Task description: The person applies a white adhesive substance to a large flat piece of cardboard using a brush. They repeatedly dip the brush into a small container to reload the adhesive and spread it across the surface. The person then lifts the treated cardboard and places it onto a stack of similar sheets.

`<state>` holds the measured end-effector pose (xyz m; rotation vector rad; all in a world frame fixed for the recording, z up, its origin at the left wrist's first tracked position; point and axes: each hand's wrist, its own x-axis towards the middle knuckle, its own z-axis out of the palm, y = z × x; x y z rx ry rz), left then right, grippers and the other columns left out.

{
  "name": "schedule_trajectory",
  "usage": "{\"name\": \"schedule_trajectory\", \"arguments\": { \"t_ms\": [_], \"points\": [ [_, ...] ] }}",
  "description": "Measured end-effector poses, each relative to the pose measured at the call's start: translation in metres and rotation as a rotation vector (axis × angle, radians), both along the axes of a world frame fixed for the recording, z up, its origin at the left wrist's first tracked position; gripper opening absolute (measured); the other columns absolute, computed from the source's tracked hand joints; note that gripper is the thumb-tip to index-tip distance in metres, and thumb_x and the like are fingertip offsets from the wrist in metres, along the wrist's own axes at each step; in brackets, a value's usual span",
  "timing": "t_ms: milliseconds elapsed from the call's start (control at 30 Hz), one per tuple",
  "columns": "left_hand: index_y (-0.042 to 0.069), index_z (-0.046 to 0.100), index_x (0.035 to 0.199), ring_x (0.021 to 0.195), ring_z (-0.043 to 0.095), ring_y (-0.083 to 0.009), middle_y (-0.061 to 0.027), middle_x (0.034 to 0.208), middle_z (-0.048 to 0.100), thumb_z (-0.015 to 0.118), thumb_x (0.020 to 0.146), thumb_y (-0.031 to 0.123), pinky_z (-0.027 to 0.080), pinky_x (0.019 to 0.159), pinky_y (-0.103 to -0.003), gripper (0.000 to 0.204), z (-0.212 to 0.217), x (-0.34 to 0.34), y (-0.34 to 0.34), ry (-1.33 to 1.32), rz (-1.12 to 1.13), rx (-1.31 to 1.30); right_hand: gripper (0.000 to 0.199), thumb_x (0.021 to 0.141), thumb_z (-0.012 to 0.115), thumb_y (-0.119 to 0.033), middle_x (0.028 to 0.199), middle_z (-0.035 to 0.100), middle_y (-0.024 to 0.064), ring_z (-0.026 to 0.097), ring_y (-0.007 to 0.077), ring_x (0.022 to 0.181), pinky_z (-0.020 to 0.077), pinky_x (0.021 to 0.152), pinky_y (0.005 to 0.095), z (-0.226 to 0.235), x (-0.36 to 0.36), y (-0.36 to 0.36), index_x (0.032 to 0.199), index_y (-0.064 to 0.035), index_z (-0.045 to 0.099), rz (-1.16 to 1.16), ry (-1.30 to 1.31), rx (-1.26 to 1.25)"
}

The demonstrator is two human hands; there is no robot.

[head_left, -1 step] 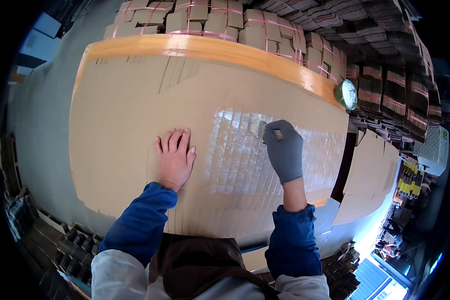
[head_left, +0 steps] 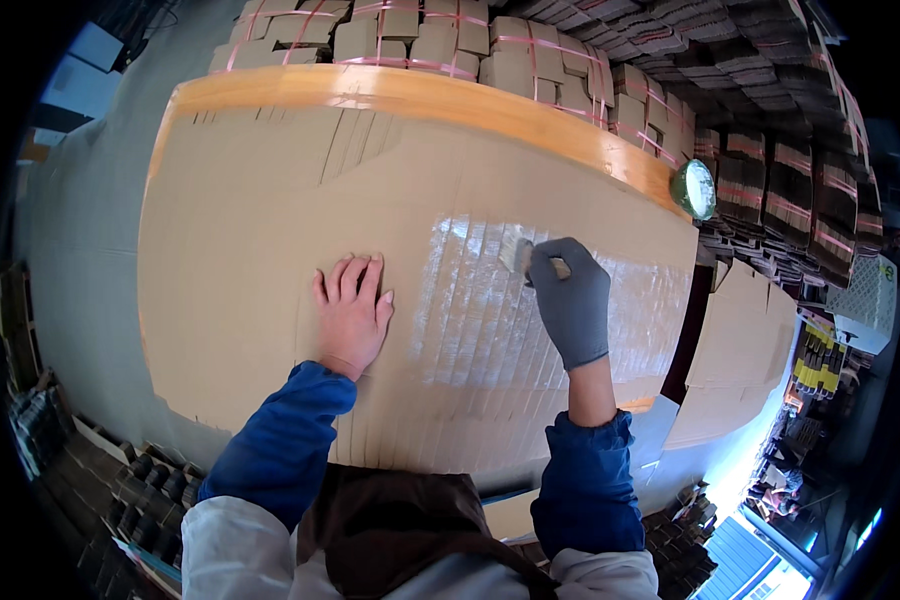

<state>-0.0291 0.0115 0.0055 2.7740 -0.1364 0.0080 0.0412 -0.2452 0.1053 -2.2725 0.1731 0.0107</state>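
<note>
Several brown cardboard sheets lie fanned out, overlapping, on a table with an orange wooden edge. My bare left hand presses flat on the cardboard, fingers spread. To its right, my right hand, in a grey glove, grips a small brush whose head touches the sheets. A wet, shiny streaked patch covers the stepped sheet edges between and below the two hands.
A round green and white container sits at the table's far right corner. Bundles of folded cartons tied with pink straps are stacked behind the table and along the right. More flat cardboard sheets lie lower on the right.
</note>
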Motion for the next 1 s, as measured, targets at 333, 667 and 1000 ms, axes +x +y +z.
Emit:
{"name": "schedule_trajectory", "arguments": {
  "t_ms": [333,667,1000],
  "points": [
    [0.014,0.047,0.138,0.132,0.036,-0.0279,-0.0056,0.133,0.045,0.060,0.089,0.029,0.022,0.110,-0.062,0.052,-0.003,0.000,0.000,0.003,0.027,-0.033,0.015,0.086,0.060,-0.013,0.070,0.067,0.0137,0.068,0.0206,0.063,0.0536,0.062,0.0315,0.011,0.028,0.031,0.082,0.0009,0.065,0.067,0.092,0.171],
    [0.012,0.048,0.138,0.131,0.037,-0.0298,-0.0074,0.133,0.045,0.059,0.090,0.026,0.022,0.110,-0.062,0.052,0.000,0.001,0.001,0.006,0.021,-0.047,0.013,0.084,0.060,-0.009,0.069,0.068,0.0134,0.068,0.0200,0.059,0.0549,0.059,0.0303,0.006,0.052,0.049,0.082,0.0012,0.067,0.087,0.135,0.308],
    [0.013,0.048,0.138,0.132,0.036,-0.0284,-0.0064,0.133,0.045,0.058,0.091,0.029,0.022,0.109,-0.063,0.051,-0.001,0.003,-0.005,0.008,0.014,-0.050,0.015,0.085,0.060,-0.012,0.074,0.069,0.0129,0.069,0.0221,0.066,0.0546,0.062,0.0316,-0.029,0.050,0.030,0.080,0.0007,0.065,0.134,0.082,0.196]
  ]
}}
